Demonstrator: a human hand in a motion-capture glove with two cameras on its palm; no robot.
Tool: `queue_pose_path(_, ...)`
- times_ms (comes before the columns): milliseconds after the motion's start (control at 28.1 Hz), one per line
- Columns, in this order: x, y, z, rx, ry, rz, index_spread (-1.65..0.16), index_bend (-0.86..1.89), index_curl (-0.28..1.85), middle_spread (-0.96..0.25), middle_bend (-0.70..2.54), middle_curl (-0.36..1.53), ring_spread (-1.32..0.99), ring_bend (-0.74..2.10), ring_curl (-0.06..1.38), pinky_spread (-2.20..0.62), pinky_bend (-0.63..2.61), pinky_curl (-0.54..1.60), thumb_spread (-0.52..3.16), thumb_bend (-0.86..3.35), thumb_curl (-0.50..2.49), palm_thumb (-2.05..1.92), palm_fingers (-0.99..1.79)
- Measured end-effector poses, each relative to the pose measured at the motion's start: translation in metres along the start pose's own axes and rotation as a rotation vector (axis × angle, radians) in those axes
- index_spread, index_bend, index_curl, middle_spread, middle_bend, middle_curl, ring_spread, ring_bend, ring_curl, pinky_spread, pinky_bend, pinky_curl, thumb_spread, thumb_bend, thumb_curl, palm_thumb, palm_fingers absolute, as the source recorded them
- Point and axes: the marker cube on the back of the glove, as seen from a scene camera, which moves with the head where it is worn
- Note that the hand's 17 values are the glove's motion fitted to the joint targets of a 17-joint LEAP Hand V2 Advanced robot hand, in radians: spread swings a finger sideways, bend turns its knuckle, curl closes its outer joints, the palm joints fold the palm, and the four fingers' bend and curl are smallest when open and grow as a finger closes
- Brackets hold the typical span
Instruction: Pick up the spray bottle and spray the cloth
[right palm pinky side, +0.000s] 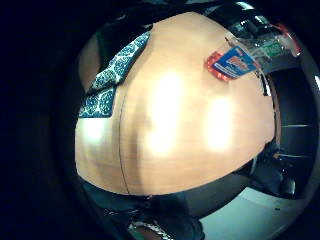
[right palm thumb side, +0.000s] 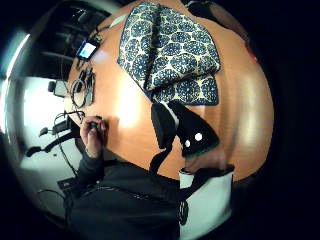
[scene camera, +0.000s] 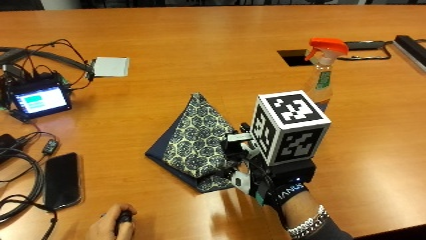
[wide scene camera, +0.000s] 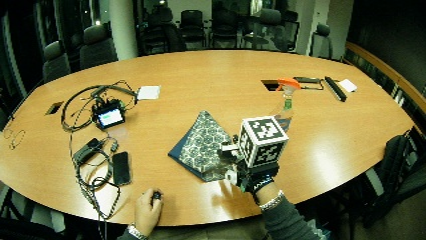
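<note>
A clear spray bottle (scene camera: 323, 75) with an orange trigger head stands upright on the wooden table, beyond and to the right of my hand. A folded blue cloth (scene camera: 196, 137) with a cream round pattern lies at the table's middle. My gloved right hand (scene camera: 259, 175) hovers over the cloth's near right corner, fingers relaxed and holding nothing. The little finger side palm view shows the bottle (right palm pinky side: 240, 57) at a distance across bare table and the cloth (right palm pinky side: 112, 75) at the edge. In the thumb side palm view the cloth (right palm thumb side: 170, 55) lies just past my thumb (right palm thumb side: 192, 132).
At the left sit a small lit screen (scene camera: 38, 100), cables, a black phone (scene camera: 61, 180) and a white pad (scene camera: 110, 66). The bare left hand (scene camera: 113, 225) rests near the front edge on a small black object. A cable cutout (scene camera: 293, 56) lies behind the bottle.
</note>
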Motion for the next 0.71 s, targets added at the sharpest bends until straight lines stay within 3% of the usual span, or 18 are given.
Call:
queue_pose_path(285,-0.0006,-0.0019,0.0019,-0.024,-0.016,-0.008,-0.36,0.31,0.18,-0.04,0.18,0.1,-0.04,0.26,0.12,0.21,0.33,0.16,0.8,0.23,0.11,0.43,0.38)
queue_pose_path(712,-0.0078,-0.0071,0.0032,-0.028,-0.005,-0.02,-0.42,0.26,0.25,-0.04,0.18,0.17,-0.04,0.26,0.17,0.26,0.3,0.21,1.05,0.18,0.16,0.48,0.37)
